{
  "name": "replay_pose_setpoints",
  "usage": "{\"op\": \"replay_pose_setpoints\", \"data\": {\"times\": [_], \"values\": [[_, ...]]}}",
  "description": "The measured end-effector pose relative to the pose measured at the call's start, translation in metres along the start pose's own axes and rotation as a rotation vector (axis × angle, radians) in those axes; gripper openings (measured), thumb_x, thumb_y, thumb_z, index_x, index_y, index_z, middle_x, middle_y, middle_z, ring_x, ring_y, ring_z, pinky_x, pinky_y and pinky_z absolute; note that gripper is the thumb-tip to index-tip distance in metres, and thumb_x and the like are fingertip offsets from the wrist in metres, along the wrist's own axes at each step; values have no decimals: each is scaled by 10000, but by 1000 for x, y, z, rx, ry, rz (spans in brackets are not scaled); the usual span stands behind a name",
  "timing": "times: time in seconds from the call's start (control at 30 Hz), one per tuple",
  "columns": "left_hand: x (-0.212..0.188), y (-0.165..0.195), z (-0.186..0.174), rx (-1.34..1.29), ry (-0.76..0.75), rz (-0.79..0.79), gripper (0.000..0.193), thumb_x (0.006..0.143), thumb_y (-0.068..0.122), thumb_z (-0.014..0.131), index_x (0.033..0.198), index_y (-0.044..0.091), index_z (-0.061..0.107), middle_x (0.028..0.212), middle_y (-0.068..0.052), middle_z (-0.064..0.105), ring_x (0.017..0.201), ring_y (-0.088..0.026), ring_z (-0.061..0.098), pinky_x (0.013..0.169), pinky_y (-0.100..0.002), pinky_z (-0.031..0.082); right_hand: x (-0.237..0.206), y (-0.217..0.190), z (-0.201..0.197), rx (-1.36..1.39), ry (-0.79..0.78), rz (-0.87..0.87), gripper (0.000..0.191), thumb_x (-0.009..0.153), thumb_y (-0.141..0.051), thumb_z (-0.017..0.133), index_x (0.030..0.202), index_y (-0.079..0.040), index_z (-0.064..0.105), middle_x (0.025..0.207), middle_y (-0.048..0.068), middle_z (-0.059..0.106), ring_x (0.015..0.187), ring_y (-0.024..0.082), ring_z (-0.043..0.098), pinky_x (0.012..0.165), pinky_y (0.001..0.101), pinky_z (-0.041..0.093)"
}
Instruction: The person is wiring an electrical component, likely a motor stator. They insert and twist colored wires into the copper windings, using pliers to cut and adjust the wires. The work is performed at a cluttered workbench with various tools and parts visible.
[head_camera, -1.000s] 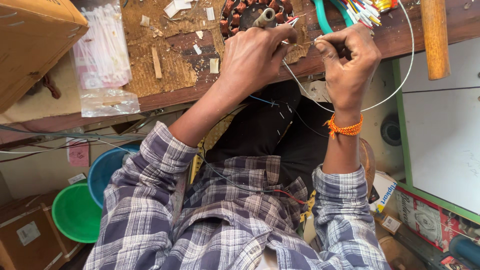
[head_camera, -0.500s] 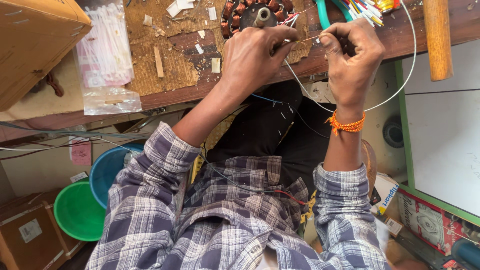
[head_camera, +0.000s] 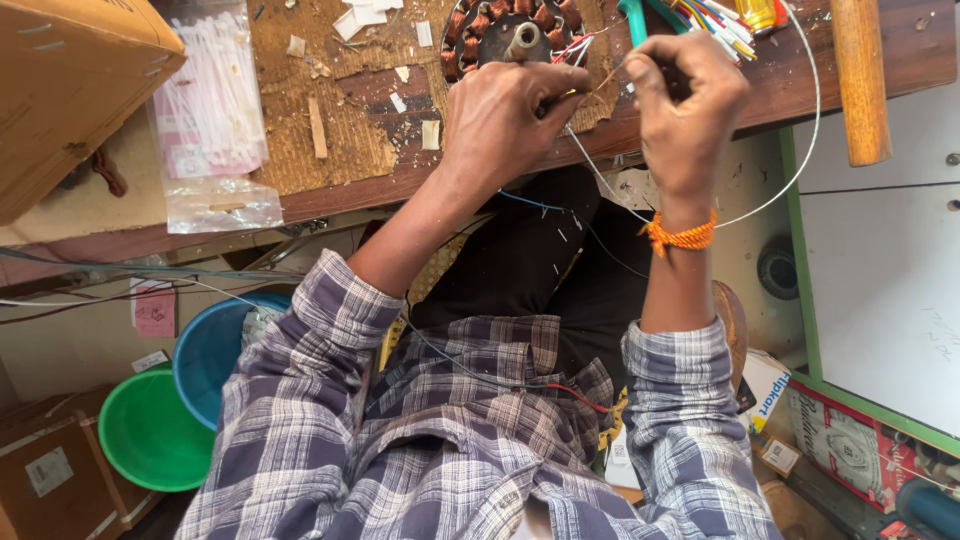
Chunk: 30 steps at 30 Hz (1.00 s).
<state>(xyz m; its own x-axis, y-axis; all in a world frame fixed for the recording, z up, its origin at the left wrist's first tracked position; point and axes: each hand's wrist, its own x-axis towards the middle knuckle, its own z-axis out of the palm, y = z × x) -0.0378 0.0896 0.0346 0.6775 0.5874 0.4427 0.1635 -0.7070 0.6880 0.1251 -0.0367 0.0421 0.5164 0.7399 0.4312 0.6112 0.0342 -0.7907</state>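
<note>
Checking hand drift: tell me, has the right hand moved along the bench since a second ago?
Barely: the right hand stays just left of the wooden handle, over the bench edge.

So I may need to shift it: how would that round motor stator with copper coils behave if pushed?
The round stator with copper coils looks heavy, metal-cored, so it would probably slide stiffly. Its thin wire leads seem fragile and may snag.

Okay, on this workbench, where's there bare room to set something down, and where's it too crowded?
Barest: the dark wood strip between the clear bag of white ties and the motor stator, though paper scraps dot it. A smaller patch lies between the right hand and the wooden handle. Crowded: around the stator, left hand and coloured wires.
</note>
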Motion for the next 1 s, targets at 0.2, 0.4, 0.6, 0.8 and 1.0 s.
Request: {"op": "replay_pose_setpoints", "data": {"times": [0.2, 0.4, 0.6, 0.8, 1.0], "values": [[2, 2, -4, -56, 88, -22, 157, 891, 284, 787, 1030, 217, 814, 847, -56, 774, 684, -221, 745, 631, -357, 576, -5, -14, 30, -207, -16, -61, 83, 952, 13, 785, 1012, 28, 730, 934, 109, 705, 816, 199, 673, 725, 322, 511], [6, 0, 0, -21, 76, -62, 173, 874, 306, 795, 1017, 212, 821, 781, -61, 762, 647, -226, 737, 586, -362, 550, -18, -57, 17, -264, -29, -156, 125, 930, 1, 795, 1022, 26, 714, 979, 140, 711, 887, 270, 709, 810, 359, 555], [-2, -9, -7, -168, 82, 67, 157, 933, 250, 774, 1086, 217, 777, 899, -36, 779, 701, -183, 759, 625, -307, 571, 12, -49, 21, -295, 24, -84, 84, 953, -1, 806, 1003, 15, 740, 938, 134, 717, 828, 274, 700, 759, 365, 534], [5, -16, -4, -103, -2, -47, 168, 904, 260, 805, 1060, 200, 787, 785, -31, 777, 561, -182, 712, 551, -335, 527, -24, -51, 27, -263, -26, -171, 125, 948, -9, 780, 1054, 18, 720, 1009, 135, 714, 917, 273, 714, 834, 358, 558], [2, -16, -10, -179, 35, 61, 187, 922, 237, 788, 1104, 199, 773, 862, -32, 774, 667, -160, 745, 629, -303, 567, 6, -42, 20, -268, 60, -123, 90, 1017, -23, 817, 1040, 5, 734, 968, 130, 708, 847, 264, 687, 777, 356, 533]]}}
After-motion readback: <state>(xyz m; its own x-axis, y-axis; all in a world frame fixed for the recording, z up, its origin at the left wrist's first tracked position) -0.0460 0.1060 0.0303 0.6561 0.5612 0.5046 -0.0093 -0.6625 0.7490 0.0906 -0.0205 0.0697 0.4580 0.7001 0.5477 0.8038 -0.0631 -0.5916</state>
